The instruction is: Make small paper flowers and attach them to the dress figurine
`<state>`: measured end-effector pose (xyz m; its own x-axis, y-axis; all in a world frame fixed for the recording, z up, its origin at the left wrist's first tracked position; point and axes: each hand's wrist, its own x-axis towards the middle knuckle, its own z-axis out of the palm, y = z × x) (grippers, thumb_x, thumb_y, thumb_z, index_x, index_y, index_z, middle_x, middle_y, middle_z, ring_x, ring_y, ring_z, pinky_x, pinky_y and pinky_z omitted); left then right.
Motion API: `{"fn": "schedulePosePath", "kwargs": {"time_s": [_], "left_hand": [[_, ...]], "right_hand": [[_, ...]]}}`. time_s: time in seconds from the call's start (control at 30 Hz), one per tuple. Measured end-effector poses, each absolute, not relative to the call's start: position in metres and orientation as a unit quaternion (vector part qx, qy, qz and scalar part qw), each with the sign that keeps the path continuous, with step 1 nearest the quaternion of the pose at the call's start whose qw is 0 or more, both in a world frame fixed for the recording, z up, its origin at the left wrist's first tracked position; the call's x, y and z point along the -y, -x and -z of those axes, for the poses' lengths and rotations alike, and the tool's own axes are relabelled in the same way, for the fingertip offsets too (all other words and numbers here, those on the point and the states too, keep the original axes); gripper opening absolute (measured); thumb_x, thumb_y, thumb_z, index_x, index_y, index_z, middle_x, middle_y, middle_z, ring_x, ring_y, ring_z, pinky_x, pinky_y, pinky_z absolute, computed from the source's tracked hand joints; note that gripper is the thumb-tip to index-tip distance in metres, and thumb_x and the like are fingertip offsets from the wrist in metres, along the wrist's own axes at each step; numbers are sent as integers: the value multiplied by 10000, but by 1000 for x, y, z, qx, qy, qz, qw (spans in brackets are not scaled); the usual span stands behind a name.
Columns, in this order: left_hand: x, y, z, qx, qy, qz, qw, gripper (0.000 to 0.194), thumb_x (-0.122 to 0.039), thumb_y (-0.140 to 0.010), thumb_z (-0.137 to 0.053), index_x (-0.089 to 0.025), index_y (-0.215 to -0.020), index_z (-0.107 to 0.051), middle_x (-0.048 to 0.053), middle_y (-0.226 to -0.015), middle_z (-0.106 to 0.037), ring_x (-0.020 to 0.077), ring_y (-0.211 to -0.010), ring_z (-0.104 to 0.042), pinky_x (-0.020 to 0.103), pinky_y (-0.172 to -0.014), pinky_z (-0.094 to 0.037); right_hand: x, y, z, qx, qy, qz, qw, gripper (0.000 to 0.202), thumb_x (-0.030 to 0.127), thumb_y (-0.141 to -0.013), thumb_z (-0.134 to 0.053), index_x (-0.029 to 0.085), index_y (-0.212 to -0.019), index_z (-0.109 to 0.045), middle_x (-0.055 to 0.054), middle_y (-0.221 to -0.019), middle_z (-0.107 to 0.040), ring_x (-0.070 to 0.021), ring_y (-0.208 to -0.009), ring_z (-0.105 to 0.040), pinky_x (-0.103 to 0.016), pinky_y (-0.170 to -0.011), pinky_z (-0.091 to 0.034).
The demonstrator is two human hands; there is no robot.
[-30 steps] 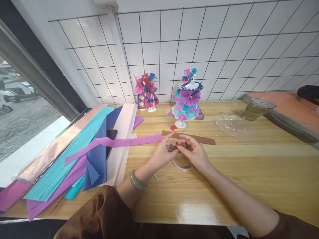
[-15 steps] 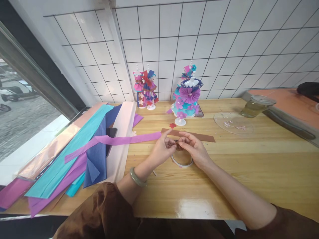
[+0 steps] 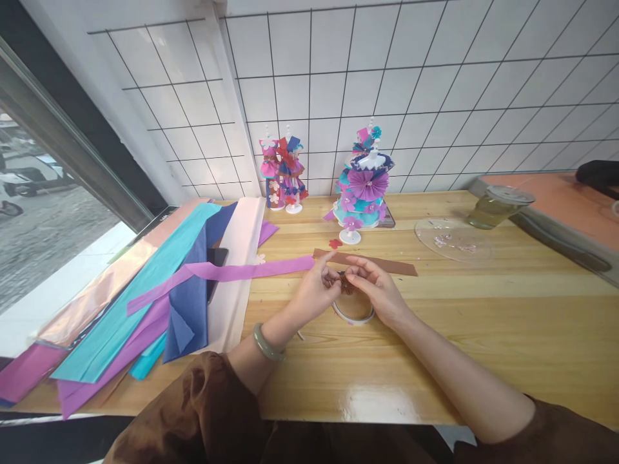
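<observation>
As I look down through the head camera, I find no writing I can read; pale marks on a dark item by the window, far left of the ring (image 3: 355,321), are too small. My left hand (image 3: 314,290) has thumb and finger pinched together on the brown piece (image 3: 347,285), a small gathered bit at the ring's far edge. My right hand (image 3: 381,293) closes its thumb and fingertips on the same piece from the other side, its other fingers loosely curled. Beyond the ring lie the brown strip (image 3: 387,263) and the red flower (image 3: 335,244), with the decorated stand (image 3: 367,187) farther back. Left of the ring I see the purple strip (image 3: 242,272) and coloured papers (image 3: 140,277); well to its right, the dish (image 3: 449,254) and cup (image 3: 493,216).
</observation>
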<state>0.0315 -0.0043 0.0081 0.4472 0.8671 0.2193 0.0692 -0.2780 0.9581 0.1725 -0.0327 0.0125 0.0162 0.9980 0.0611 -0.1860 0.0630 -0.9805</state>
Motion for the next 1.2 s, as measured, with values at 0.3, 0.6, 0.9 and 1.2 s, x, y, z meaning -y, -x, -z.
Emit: {"fn": "schedulePosePath", "kwargs": {"time_s": [0.3, 0.6, 0.9, 1.2], "left_hand": [[3, -30, -10, -357, -722, -413, 425, 579, -114, -720, -471, -172, -1272, -307, 5, -748, -568, 92, -666, -532, 226, -630, -429], [4, -29, -7, -314, -738, -390, 452, 609, -119, -728, -472, -203, -1296, -268, 6, -787, -581, 89, -659, -554, 243, -650, -448], [3, -29, -14, -327, -639, -410, 563, 585, -188, -754, -499, -172, -1290, -264, 19, -761, -563, 102, -682, -535, 228, -607, -420], [6, -32, -18, -296, -569, -410, 648, 704, -133, -694, -581, -174, -1306, -237, 5, -733, -565, 93, -687, -533, 241, -672, -405]], "right_hand": [[31, -177, -9, 445, 455, -510, 579, 366, 269, -672, -644, 213, -1015, -530, 27, -712, -537, -111, -684, -530, -271, -667, -438], [33, -170, -11, 463, 437, -535, 555, 381, 302, -666, -649, 219, -1016, -525, 37, -663, -532, -103, -583, -512, -266, -583, -425], [31, -176, -9, 423, 443, -530, 586, 388, 277, -666, -659, 215, -1024, -524, 26, -720, -560, -113, -704, -555, -268, -686, -448], [31, -176, -7, 411, 456, -514, 599, 414, 303, -644, -681, 213, -1021, -536, 16, -730, -571, -110, -690, -551, -250, -653, -453]]}}
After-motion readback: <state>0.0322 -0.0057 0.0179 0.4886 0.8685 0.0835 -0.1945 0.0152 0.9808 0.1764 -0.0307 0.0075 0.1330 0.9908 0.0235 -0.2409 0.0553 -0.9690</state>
